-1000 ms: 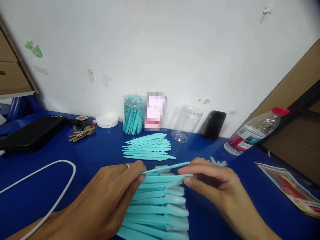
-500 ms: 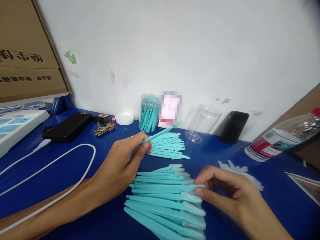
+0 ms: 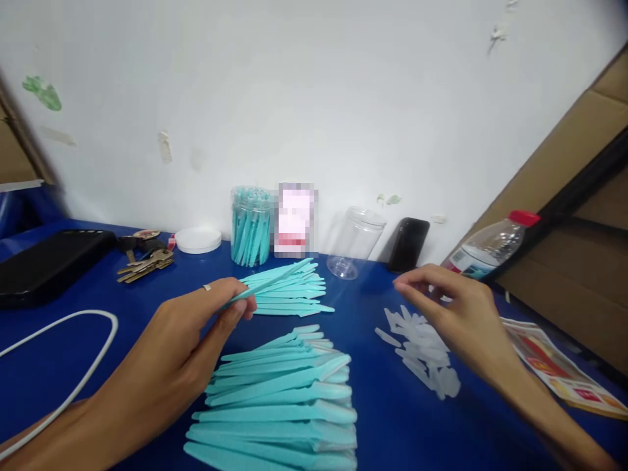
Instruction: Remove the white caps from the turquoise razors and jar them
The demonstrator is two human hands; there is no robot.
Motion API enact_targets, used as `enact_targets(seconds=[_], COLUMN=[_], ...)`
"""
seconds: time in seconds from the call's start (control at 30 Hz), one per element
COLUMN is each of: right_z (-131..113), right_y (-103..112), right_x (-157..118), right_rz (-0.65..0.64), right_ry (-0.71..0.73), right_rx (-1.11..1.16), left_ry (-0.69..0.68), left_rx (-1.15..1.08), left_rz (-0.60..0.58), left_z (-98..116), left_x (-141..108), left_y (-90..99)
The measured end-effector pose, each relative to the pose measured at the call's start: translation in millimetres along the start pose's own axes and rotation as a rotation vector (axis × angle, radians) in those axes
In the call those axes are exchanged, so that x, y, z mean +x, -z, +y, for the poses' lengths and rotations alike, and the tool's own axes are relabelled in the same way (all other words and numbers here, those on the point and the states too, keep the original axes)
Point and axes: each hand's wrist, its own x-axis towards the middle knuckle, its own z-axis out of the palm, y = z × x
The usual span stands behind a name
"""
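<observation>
Low at the left, my left hand (image 3: 196, 340) pinches a slim turquoise eyebrow razor (image 3: 282, 278) between thumb and fingers, its far end slanting up to the right. Under that razor lies a small fanned pile of turquoise razors (image 3: 294, 305). Nearer to me spreads a larger row of razors (image 3: 275, 399), their right ends under pale translucent covers. My right hand (image 3: 461, 314) hovers above a heap of translucent blade covers (image 3: 424, 350), thumb and fingertips pressed together. Whatever may be between those fingertips is hidden.
Along the wall stand a razor-filled jar (image 3: 251, 226), a lit phone (image 3: 294, 222), a tilted clear jar (image 3: 356, 242) and a dark phone (image 3: 409, 244). Keys (image 3: 147, 261), a white lid (image 3: 198, 240) and a black power bank (image 3: 53, 261) lie left. A bottle (image 3: 490, 248) stands right.
My right hand has left the razor it was pinching in the near row and moved right, over the cover heap. My left hand still holds its razor. The view has turned right.
</observation>
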Motion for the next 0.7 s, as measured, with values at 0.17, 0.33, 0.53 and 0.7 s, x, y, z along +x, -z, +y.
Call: enact_targets(seconds=[0.17, 0.33, 0.53, 0.7], right_z=[37, 43, 33, 1], right_y=[-4, -18, -26, -20], right_x=[14, 9, 9, 2], right_rz=[-0.339, -0.418, -0.337, -0.287], right_ry=[-0.106, -0.123, -0.096, -0.187], right_rx=[-0.390, -0.348, -0.177, 0.247], left_ry=[-0.039, -0.103, -0.209, -0.248], left_rx=[0.022, 0.144, 0.287, 0.315], left_rz=[0.001, 0.017, 0.013, -0.033], left_z=[-1, -5, -4, -1], left_x=[-1, -6, -9, -11], left_y=[-2.7, -6.5, -10.1, -10.6])
